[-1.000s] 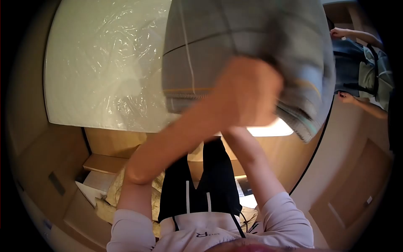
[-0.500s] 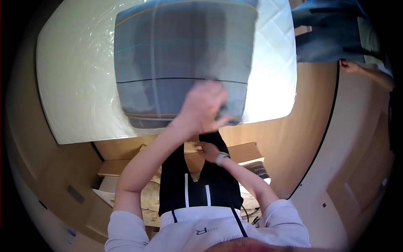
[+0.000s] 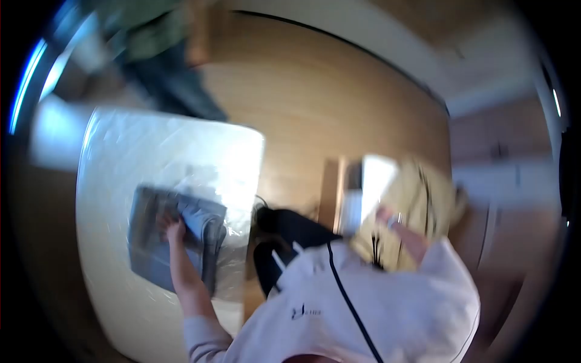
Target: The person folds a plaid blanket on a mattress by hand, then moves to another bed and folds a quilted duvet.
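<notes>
My left hand (image 3: 172, 227) lies on a grey folded cloth bundle (image 3: 148, 257), with its fingers apart. A lighter, rumpled grey fold (image 3: 203, 221) sits on top of the bundle, beside my fingers. Under it is a white mattress (image 3: 109, 181) in shiny clear plastic. Off to my right side, my right hand (image 3: 384, 213), with a pale band on its wrist, is at a beige fabric heap (image 3: 439, 206). Motion smears its fingers, so I cannot make out whether it grips the fabric.
Beyond the mattress stands another person in a green top and dark trousers (image 3: 175, 81). An open box (image 3: 330, 190) with white and dark contents is beside the beige fabric. Pale cabinets (image 3: 502, 133) line the right side, and wood-toned floor (image 3: 302, 103) lies ahead.
My view has swung to the right, bringing the beige fabric into sight. My right hand has gone from near my legs out to that fabric; my left hand now rests on the grey bundle.
</notes>
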`<action>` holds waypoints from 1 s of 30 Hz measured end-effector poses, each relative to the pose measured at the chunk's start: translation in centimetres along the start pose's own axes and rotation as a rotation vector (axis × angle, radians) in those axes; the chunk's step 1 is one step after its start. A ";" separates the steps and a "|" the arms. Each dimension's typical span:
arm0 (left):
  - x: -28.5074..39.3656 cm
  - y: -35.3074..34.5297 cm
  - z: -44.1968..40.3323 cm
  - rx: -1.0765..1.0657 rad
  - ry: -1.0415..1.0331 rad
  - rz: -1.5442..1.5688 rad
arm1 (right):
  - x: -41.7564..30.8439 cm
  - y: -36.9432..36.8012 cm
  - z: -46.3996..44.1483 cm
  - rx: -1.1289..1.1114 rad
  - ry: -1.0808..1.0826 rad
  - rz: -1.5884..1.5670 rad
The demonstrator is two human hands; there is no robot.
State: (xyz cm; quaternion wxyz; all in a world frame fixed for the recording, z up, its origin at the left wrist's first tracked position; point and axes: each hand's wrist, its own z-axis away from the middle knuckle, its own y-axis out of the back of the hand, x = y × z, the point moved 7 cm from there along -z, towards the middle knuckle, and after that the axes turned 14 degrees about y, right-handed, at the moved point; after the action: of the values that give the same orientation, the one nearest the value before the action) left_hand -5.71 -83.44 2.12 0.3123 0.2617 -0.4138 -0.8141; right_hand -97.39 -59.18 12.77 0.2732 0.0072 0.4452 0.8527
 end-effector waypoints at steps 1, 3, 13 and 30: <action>0.2 1.9 3.2 0.004 0.001 0.015 | 3.1 0.7 4.5 0.170 -0.044 0.015; -1.6 -0.2 3.4 -0.002 -0.073 -0.042 | 5.8 -0.6 15.5 0.392 -0.278 -0.524; 2.4 -6.9 15.2 0.046 -0.286 -0.313 | 4.6 -30.6 43.6 -0.657 -0.554 -0.623; 39.3 -12.7 36.3 -0.593 -0.749 -0.311 | 56.3 27.0 15.9 0.859 -1.073 -1.008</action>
State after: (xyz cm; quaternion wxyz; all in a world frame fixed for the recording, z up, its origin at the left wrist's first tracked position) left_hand -60.48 -87.58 3.83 0.0784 -0.0897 -0.2046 -0.9716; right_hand -153.64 -32.82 29.99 0.7678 0.3143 0.4901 0.2673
